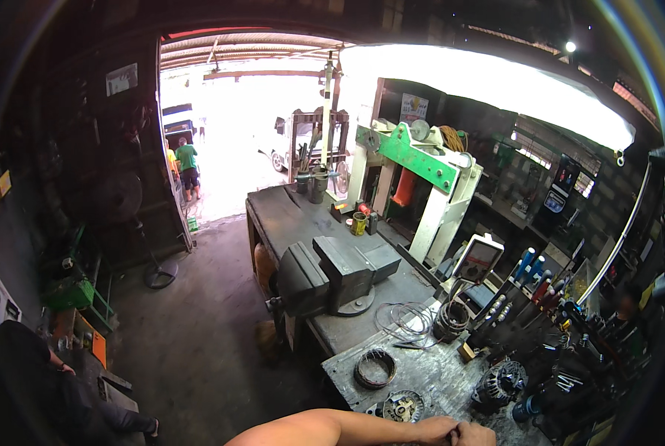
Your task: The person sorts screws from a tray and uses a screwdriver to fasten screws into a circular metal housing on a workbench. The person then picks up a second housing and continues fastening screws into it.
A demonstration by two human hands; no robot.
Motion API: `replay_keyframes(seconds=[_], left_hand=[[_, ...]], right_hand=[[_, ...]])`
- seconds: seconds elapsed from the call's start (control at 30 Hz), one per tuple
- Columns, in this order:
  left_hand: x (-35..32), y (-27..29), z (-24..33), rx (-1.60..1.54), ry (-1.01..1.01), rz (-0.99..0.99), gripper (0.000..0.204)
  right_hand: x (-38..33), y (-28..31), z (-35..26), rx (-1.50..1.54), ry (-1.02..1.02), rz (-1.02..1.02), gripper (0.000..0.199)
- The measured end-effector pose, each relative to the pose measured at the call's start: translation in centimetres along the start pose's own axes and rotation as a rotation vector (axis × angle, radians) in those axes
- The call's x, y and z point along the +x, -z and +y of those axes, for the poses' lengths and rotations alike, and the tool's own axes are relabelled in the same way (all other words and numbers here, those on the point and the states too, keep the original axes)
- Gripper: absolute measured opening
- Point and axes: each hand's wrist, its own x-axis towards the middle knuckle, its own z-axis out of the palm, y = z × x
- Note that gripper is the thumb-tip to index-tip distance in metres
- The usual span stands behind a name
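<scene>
At the lower edge, my left forearm reaches across to the right. My left hand (435,430) meets my right hand (475,434) over the near side of the metal-topped bench (346,366). Both hands have curled fingers, close together; anything between them is hidden. Just left of them lies a round, vented metal part (402,407), like an alternator end housing. Beyond it rests a dark wire-wound ring (375,385), like a stator. To the right of my hands stands an alternator-like unit (500,383) with a finned metal body.
A large bench vise (347,271) sits on the dark workbench (288,212). Loose wire (399,325) lies beside another wound ring (451,323). Screwdrivers (544,286) and other tools crowd the right. A green-and-white press frame (414,157) stands behind. A seated person (72,390) is at lower left.
</scene>
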Motion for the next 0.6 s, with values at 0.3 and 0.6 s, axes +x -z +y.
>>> replay_keyframes(seconds=[0.3, 0.6], left_hand=[[-0.4, -1.7, -1.1, 0.007, -0.066, 0.202, 0.043], [-0.2, -1.8, -1.8, -0.004, -0.095, 0.139, 0.045]], right_hand=[[0.0, 0.7, -0.2, -0.005, 0.040, -0.002, 0.042], [0.1, 1.5, -1.1, 0.063, -0.153, -0.184, 0.032]])
